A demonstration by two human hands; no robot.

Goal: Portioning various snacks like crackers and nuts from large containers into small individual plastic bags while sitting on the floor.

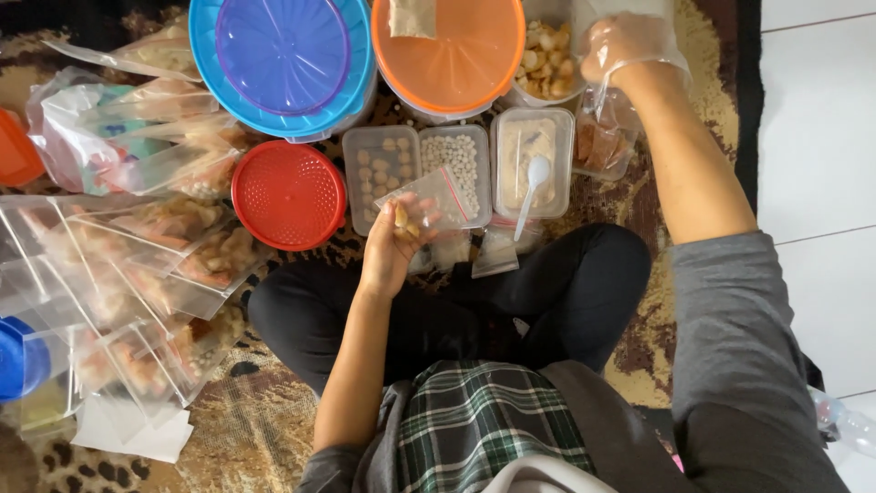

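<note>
My left hand (394, 239) holds a small clear zip bag (427, 196) with a few pale nuts in it, above my crossed legs. My right hand (622, 44), in a thin clear plastic glove, reaches out to a tub of pale round snacks (544, 57) at the far side; I cannot tell whether it grips anything. In front of me stand three clear rectangular boxes: one with round beige pieces (376, 169), one with small white beans (454, 155), and one with beige powder (527, 151) and a white spoon (532, 187).
A blue lid with a purple lid on it (283, 57) and an orange lid (447, 46) cover large tubs at the back. A red round lid (288, 194) lies left of the boxes. Several filled clear bags (137, 265) are piled on the left, on a patterned rug.
</note>
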